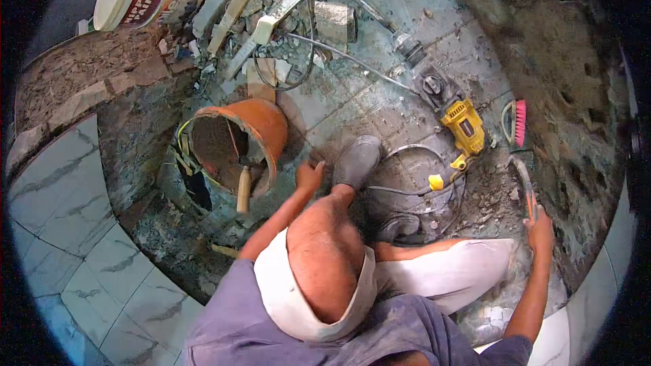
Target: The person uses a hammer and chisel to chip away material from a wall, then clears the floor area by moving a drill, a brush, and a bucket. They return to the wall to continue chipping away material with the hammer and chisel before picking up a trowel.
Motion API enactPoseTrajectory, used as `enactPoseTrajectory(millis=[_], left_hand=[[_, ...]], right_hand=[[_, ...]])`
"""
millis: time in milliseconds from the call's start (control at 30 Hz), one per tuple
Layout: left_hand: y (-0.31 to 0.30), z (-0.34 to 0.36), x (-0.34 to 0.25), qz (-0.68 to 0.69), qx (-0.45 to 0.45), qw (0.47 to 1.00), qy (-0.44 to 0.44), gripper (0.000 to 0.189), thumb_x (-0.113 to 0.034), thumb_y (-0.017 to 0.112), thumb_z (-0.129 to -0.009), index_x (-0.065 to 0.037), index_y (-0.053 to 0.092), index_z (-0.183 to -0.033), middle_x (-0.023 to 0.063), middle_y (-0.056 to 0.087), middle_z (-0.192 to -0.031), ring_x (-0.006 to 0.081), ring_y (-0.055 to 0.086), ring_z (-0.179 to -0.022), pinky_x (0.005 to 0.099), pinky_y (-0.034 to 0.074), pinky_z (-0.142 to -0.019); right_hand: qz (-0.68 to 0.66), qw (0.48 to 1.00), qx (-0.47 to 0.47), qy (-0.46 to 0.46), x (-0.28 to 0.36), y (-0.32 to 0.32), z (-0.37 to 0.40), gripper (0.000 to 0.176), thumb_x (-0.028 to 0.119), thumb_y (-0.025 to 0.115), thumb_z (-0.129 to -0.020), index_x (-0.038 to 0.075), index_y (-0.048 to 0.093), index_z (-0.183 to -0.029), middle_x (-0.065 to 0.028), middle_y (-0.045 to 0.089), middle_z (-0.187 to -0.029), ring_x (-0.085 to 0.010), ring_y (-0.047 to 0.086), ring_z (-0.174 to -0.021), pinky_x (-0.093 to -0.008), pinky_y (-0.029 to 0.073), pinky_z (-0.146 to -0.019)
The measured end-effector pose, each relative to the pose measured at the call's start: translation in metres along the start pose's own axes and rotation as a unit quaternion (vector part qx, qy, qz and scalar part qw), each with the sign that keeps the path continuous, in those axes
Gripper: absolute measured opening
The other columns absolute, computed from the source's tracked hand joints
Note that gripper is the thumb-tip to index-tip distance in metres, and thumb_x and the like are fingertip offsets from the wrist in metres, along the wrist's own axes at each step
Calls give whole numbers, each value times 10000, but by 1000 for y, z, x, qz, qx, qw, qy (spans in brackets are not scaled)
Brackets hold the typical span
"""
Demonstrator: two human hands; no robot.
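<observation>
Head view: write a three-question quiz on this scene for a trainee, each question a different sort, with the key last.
1. What does the right hand hold?
A) A pink-bristled brush
B) A tool with an orange handle
C) A paint tub

2. True or false: the left hand holds the yellow power tool.

3. Fill in the blank: a wooden handle sticks out over the rim of the orange ____.

Key: 1. B; 2. false; 3. bucket
</observation>
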State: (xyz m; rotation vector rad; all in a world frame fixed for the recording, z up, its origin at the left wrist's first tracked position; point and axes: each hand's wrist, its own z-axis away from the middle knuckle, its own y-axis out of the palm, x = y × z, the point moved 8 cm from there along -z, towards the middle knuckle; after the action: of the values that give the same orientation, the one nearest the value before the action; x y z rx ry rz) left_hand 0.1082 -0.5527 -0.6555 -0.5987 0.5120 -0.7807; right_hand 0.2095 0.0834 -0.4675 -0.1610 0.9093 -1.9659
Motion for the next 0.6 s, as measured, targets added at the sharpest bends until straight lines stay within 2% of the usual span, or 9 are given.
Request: enactPoseTrajectory(millis=[33,133,167,200,267,300,400,467,600], left_hand=[[17,-6,36,1,39,993,-107,430,-415,659,-711,11,633,-761,225,620,-769,334,608,-723,413,447,-641],[25,-4,22,119,20,989,-83,513,-482,628,-716,31,639,-743,238,617,-741,348,607,-691,426,448,-634],[38,-16,23,172,-18,985,16,547,-502,606,-726,43,638,-755,238,618,-735,366,611,-719,429,451,-656],[38,-19,15,175,-11,984,22,547,-502,606,-726,43,638,-755,238,618,-735,366,611,-719,429,451,-656],[27,-12,-7,-42,46,997,-39,523,-487,621,-724,36,645,-739,222,630,-742,364,616,-762,423,452,-685],[16,-3,-20,-94,51,992,-65,497,-451,644,-722,22,637,-873,222,632,-879,345,603,-882,408,450,-735],[24,-17,-9,-33,98,991,81,570,-446,664,-715,31,574,-1015,219,609,-990,319,585,-944,387,448,-787],[3,17,-57,25,159,976,148,660,-453,675,-710,28,490,-1123,208,581,-1059,295,562,-997,361,435,-841],[-35,51,-108,-4,285,939,190,744,-464,678,-720,41,413,-1198,186,568,-1089,270,540,-1027,356,416,-877]], right_hand=[[1,1000,-9,3,6,-8,5,529,171,660,-737,13,457,-1199,-247,577,-996,-396,552,-944,-456,447,-763],[9,1000,16,22,20,-17,6,527,172,667,-732,8,460,-1188,-242,574,-1012,-393,554,-941,-453,448,-768],[10,999,20,23,17,-12,4,515,170,669,-732,5,467,-1177,-240,576,-1010,-392,555,-938,-451,447,-770],[7,999,22,27,15,-11,1,504,167,670,-732,2,475,-1166,-239,577,-1009,-391,557,-935,-450,447,-772],[-18,999,23,36,21,-18,7,478,155,674,-725,-3,493,-1139,-241,581,-996,-395,557,-930,-450,445,-777],[-15,999,31,30,23,-20,9,473,153,677,-723,-7,498,-1129,-246,582,-986,-395,559,-927,-450,444,-778],[-62,997,16,33,3,-10,2,443,150,689,-693,-11,514,-1068,-250,588,-945,-402,561,-907,-458,450,-760],[-81,996,-4,20,-11,6,1,441,167,693,-699,6,520,-1070,-241,589,-948,-398,564,-894,-454,452,-753],[-148,988,-3,40,-31,29,17,513,163,654,-750,33,450,-1203,-236,547,-1060,-384,540,-962,-445,445,-797]])
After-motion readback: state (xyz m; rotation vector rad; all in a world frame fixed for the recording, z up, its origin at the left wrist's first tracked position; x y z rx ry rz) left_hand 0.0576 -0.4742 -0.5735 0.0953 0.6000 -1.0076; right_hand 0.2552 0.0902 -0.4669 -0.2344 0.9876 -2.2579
